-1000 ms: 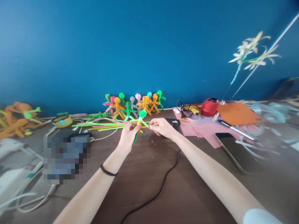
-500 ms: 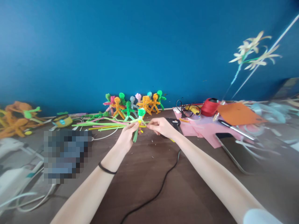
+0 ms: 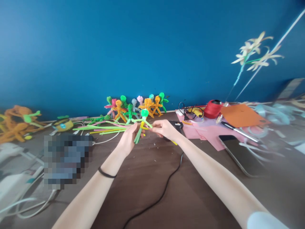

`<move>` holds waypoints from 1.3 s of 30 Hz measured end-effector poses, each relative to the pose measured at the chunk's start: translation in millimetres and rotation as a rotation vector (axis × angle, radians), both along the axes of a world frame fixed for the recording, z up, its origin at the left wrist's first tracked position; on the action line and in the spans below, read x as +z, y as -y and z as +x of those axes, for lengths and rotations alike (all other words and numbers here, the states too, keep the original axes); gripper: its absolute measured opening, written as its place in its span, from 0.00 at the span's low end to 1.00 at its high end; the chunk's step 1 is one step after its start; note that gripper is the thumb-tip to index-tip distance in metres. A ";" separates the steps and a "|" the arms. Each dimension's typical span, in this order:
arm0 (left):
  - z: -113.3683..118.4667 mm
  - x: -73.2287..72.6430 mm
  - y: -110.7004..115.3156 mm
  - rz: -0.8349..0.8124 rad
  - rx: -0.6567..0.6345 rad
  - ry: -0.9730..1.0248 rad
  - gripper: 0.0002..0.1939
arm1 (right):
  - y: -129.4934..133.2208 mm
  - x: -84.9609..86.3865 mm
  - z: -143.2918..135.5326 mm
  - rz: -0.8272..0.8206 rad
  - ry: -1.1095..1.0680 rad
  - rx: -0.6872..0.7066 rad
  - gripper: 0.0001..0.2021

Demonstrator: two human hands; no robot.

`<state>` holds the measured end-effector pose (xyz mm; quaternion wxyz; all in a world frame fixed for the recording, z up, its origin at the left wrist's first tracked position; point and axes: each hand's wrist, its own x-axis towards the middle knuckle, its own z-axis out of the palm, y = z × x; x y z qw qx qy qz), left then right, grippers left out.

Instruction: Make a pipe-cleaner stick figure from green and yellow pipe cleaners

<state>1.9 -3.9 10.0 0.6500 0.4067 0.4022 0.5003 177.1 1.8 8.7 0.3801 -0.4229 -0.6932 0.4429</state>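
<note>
A pipe-cleaner figure [image 3: 144, 113] with a green head, light green arms and green legs is gripped by my left hand [image 3: 128, 140] at its body. Yellow pipe cleaner [image 3: 144, 126] wraps around its middle. My right hand [image 3: 163, 129] pinches the yellow strand just right of the figure, and the strand's tail shows below that hand. Several finished figures [image 3: 147, 104] in orange, green, pink and blue stand against the wall behind. Loose green, pink and yellow stems [image 3: 105, 128] lie left of my left hand.
A black glue gun [image 3: 177, 126] lies behind my right hand, a black cable [image 3: 164, 194] crossing the table. Rightward are a red thread spool [image 3: 213, 109], pink sheets [image 3: 212, 136], an orange sheet [image 3: 243, 115] and a phone [image 3: 238, 154]. Orange figures [image 3: 19, 122] lie far left.
The figure's legs have swung slightly left, and more of its yellow-wrapped body shows between my hands. My left hand has shifted slightly left.
</note>
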 end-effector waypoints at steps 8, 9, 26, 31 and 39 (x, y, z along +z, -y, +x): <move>-3.3 3.6 -0.1 0.234 -0.016 -0.365 0.14 | 0.0 -0.1 -0.5 0.001 -0.009 0.003 0.12; -3.2 4.9 0.0 0.248 -0.048 -0.390 0.15 | -0.2 -0.6 -0.6 0.003 -0.013 0.001 0.11; 0.1 4.5 2.3 0.109 -0.075 -0.293 0.07 | -3.3 -2.2 0.4 0.010 -0.052 -0.030 0.15; -1.0 -2.9 -3.5 -0.042 -0.168 -0.056 0.03 | -4.5 -4.6 0.0 0.006 -0.065 -0.029 0.16; -4.6 1.1 4.0 -0.138 -0.432 0.154 0.04 | -3.7 -3.0 -0.3 0.022 -0.067 -0.028 0.15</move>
